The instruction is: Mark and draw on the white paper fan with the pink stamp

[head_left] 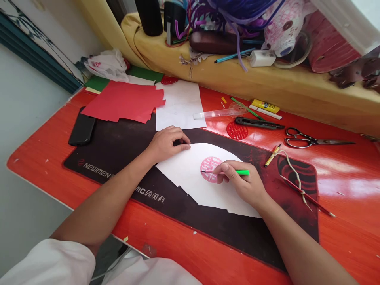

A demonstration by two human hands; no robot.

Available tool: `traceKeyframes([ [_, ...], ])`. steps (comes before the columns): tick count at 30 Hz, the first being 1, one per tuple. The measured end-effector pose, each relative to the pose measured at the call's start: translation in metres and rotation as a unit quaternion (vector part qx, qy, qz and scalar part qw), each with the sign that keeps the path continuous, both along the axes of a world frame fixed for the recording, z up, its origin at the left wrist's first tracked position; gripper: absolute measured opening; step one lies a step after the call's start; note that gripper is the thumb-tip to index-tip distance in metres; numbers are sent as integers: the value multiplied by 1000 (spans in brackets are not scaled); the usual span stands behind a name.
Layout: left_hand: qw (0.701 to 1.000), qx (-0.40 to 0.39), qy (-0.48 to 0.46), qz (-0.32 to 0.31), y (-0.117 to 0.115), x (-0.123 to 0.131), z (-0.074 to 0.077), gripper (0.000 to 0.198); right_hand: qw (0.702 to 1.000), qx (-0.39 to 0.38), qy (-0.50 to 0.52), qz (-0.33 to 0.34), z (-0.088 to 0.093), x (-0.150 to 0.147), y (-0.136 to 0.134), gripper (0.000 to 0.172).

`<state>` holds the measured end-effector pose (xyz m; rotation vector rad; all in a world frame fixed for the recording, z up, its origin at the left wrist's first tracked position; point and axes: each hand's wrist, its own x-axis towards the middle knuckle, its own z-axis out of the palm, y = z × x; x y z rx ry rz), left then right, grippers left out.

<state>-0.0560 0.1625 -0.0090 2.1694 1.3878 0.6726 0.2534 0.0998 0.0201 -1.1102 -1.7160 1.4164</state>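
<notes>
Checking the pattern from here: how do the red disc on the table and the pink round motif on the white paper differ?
The red disc is deep red, the pink motif paler. The red disc lies on the orange tabletop, the pink motif on white paper. The right hand partly covers the pink motif, not the red disc. Both are round, with similar lattice patterns.

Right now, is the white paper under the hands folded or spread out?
Spread out: the paper lies flat on the black mat, with the left hand resting at its edge and no fold showing.
</notes>
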Motion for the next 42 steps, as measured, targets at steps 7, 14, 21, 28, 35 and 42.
traceKeyframes([
  [7, 1000, 2, -5, -3, 1, -1, -1, 14, 1000, -8, -4, -9, -1, -1, 0, 55],
  [14, 1000, -2, 6, -2, 1, 0, 0, 14, 1000, -3, 2, -11, 0, -2, 1, 56],
  [21, 1000, -1, 6, 0, 1, -1, 0, 14, 1000, -1, -2, -2, 0, -2, 0, 57],
  [28, 1000, 3, 6, -1, 1, -1, -1, 15, 1000, -3, -4, 5, -1, 0, 0, 57],
  [35, 1000, 2, 7, -2, 1, -1, -1, 16, 1000, -7, 1, 6, 0, -1, 0, 60],
  [42, 1000, 1, 7, -4, 1, -1, -1, 18, 1000, -15, 5, 5, -1, 0, -1, 62],
])
